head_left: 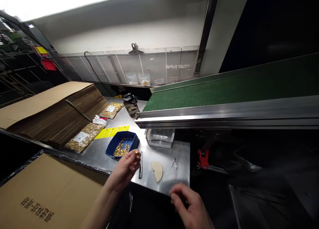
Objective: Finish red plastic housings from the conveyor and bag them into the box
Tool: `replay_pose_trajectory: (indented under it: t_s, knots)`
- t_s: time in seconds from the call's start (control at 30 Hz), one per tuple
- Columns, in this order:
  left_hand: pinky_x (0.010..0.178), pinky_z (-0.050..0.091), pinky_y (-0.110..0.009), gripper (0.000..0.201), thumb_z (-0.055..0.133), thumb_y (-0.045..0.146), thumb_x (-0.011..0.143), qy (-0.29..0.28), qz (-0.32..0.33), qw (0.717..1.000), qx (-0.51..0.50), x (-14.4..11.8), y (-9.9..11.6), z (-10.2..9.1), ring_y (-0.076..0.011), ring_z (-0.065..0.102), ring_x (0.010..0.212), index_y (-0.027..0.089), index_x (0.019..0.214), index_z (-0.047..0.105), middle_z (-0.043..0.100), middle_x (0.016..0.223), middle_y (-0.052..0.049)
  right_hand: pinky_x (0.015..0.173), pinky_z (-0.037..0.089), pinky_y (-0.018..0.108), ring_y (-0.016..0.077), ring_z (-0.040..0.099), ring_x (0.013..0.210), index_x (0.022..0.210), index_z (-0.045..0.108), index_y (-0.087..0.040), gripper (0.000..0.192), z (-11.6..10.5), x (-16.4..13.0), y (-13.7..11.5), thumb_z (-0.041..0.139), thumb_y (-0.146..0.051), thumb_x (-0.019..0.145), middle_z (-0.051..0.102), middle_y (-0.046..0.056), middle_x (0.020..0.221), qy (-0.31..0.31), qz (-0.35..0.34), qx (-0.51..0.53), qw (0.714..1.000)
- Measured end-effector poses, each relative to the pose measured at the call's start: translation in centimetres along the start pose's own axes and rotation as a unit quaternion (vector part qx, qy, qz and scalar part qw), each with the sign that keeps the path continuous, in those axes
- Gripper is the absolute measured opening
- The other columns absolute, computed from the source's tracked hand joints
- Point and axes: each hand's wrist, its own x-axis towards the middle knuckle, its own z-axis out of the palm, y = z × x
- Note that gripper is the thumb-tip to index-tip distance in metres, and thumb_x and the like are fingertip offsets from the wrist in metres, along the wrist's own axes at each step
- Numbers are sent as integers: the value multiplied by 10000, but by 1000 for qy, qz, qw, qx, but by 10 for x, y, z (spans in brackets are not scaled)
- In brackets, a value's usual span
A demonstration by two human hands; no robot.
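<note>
My left hand is closed in a pinch on a small gold-coloured piece, raised in front of the right end of a blue bin. Loose gold-coloured pieces like it lie in that bin. My right hand hovers past the table's front edge, thumb and forefinger curled together at the tips; whatever they hold, if anything, is too small to make out. Between the hands, a beige half-round piece and small metal nippers rest on the metal table. A slim black-and-silver tool lies beside my left fingers.
A green conveyor belt with a metal side rail slopes up to the right. Stacked cardboard and bags of gold pieces occupy the left. A clear plastic bin sits under the conveyor's end. A cardboard box stands at front left.
</note>
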Motion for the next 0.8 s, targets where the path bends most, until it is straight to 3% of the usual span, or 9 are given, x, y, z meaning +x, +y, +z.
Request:
replay_pose_trajectory:
  t_s: [0.13,0.23,0.43,0.57,0.8]
  knots:
    - [523,347,-149,464,893,492,724,-50,-63,985,-154,-46,-17,58,-35,339,587,135,888,645,463,763,32,762,499,250,150,646,839,1048,700,-240,156,-7,42,-47,555,-273,999,692,18,953,16,-108,53,993]
    - [532,371,-147,329,884,375,772,-77,-111,955,-265,-61,-25,82,-41,363,594,118,856,696,462,727,29,772,503,235,136,650,880,1137,710,-261,201,-14,51,-63,559,-250,1006,689,13,1016,9,-132,51,990]
    - [545,373,-152,356,839,424,817,-88,-107,968,-209,-70,-37,98,-45,401,605,89,887,737,507,726,9,761,507,232,127,652,846,1051,774,-271,156,-24,40,-53,657,-215,964,699,2,994,15,-97,22,995]
    - [536,377,-153,390,837,457,809,-103,-114,972,-176,-73,-45,105,-45,421,594,82,846,733,510,709,10,765,511,252,145,663,845,961,809,-266,130,-31,32,-44,694,-209,942,708,9,909,40,-110,31,993]
    - [638,483,-165,363,916,346,732,-91,-168,960,-205,-78,-39,116,-69,558,684,114,952,745,649,839,-40,748,526,271,169,669,862,1062,806,-244,185,-45,19,-28,661,-307,966,723,44,943,99,-63,119,986]
